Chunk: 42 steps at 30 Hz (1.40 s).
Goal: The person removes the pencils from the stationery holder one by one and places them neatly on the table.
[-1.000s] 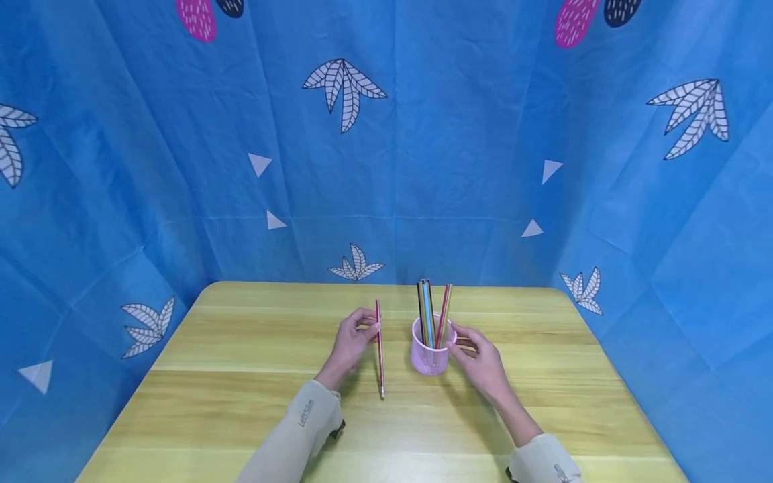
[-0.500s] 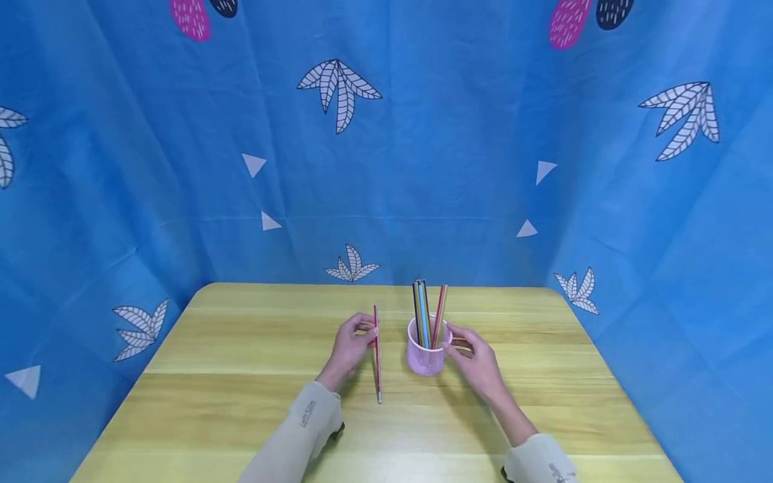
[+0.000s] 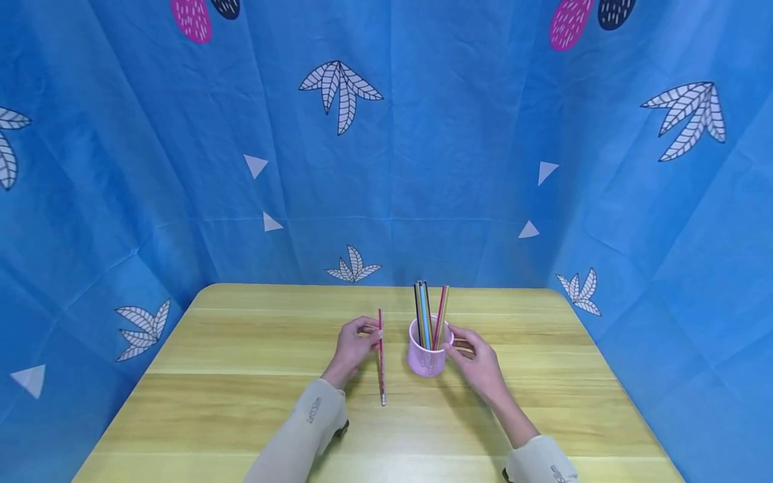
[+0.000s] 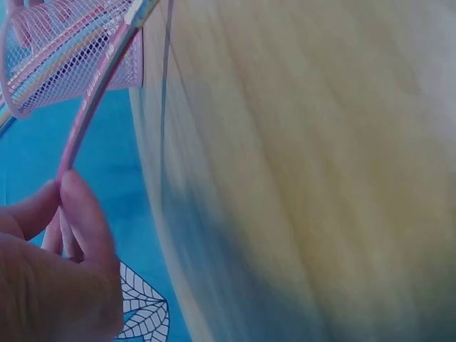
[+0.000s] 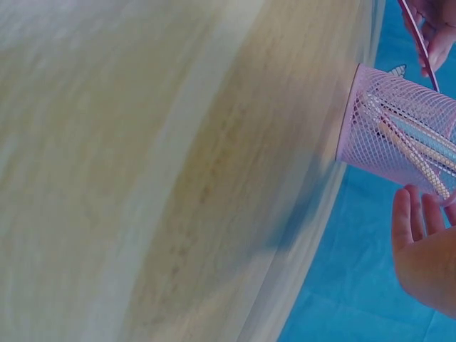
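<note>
My left hand pinches a red striped pencil between thumb and fingers, left of the cup. Its pale eraser end points toward me; the left wrist view shows the pencil's shaft slanting up from the fingertips. A pink mesh pencil cup stands upright on the table, holding several pencils in black, blue, red and yellow that lean against its rim. At the cup's right side, my right hand holds the rim, thumb in front and fingers behind. The right wrist view shows the fingers along the mesh.
The light wood table has rounded far corners. A blue curtain with leaf and triangle prints hangs behind it and along both sides.
My left hand and the red pencil have come slightly nearer to me. The right hand keeps its place on the cup. The head view has shifted a little.
</note>
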Motion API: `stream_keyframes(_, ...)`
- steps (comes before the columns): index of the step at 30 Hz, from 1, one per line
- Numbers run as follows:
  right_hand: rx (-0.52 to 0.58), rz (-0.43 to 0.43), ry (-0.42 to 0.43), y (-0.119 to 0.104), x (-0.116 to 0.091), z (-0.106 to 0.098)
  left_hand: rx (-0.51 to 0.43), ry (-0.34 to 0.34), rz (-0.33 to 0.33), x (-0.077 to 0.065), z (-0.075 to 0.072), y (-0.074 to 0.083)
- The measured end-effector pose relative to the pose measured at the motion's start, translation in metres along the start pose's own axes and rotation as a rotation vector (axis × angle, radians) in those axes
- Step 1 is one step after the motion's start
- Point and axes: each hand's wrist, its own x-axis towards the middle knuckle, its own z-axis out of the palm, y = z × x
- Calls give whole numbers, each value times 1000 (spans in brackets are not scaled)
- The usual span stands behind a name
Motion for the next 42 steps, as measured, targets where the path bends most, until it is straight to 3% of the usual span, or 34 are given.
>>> stream_keyframes(21,-11,9,-6,0,-3,0,23,49,-104,-1,9,-1)
stream_keyframes(34,-7,11,-18,0,-2,-1,84,72,-133,-1,15,1)
stream_keyframes(42,-6,13,-14,-3,0,-1,150,82,-173,6,16,0)
